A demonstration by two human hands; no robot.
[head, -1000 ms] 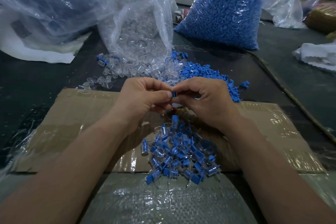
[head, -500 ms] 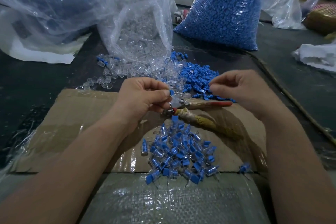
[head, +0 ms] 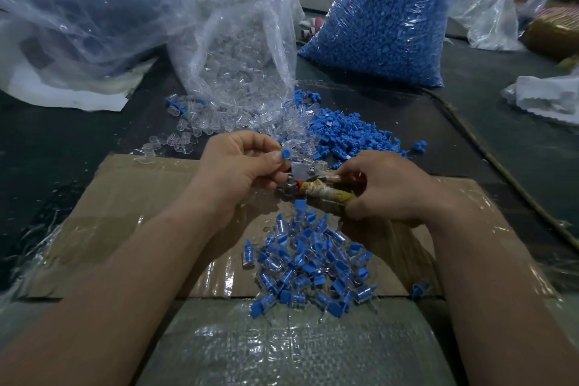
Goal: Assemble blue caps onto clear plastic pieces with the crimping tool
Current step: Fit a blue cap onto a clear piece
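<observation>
My left hand [head: 241,166] pinches a blue cap [head: 285,154] on a clear piece at the metal jaws of the crimping tool [head: 300,177]. My right hand [head: 388,186] grips the tool's tape-wrapped handles. Below the hands, a pile of assembled blue-capped pieces [head: 308,263] lies on the cardboard sheet [head: 131,197]. Loose blue caps [head: 347,135] and loose clear pieces [head: 206,122] are spread on the dark table just beyond the hands.
A big bag of blue caps [head: 382,16] stands at the back right, an open bag of clear pieces [head: 241,50] at back centre, another large plastic bag [head: 84,3] at back left. A cord [head: 488,150] runs along the right. White cloth [head: 551,97] lies far right.
My right hand moved from the loose blue caps down onto the tool's handles and closed around them. The left hand keeps the capped piece, now at the tool's jaws.
</observation>
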